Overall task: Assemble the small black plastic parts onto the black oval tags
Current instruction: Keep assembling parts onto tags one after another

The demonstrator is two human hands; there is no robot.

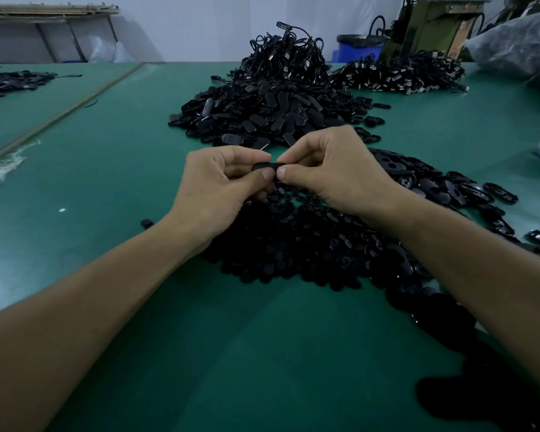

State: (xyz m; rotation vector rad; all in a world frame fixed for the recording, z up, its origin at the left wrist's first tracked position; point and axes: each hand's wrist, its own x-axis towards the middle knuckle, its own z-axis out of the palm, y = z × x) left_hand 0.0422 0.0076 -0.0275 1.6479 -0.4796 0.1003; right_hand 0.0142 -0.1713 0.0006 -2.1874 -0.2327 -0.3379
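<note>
A black oval tag (266, 166) is held above the green table between both hands. My left hand (222, 185) pinches its left end between thumb and curled fingers. My right hand (328, 173) pinches its right end the same way, and the two thumbs almost touch under the tag. Whether a small plastic part sits on the tag is hidden by my fingers. Below my hands lies a heap of small black plastic parts (296, 244). A heap of oval tags (443, 188) spreads to the right of my right hand.
A big mound of black oval pieces (262, 116) lies just beyond my hands, with tangled black cords (287, 57) heaped behind it and another cord pile (399, 74) at the back right. One stray black part (146, 223) lies left of my left wrist. Green table (106, 182) stretches to the left.
</note>
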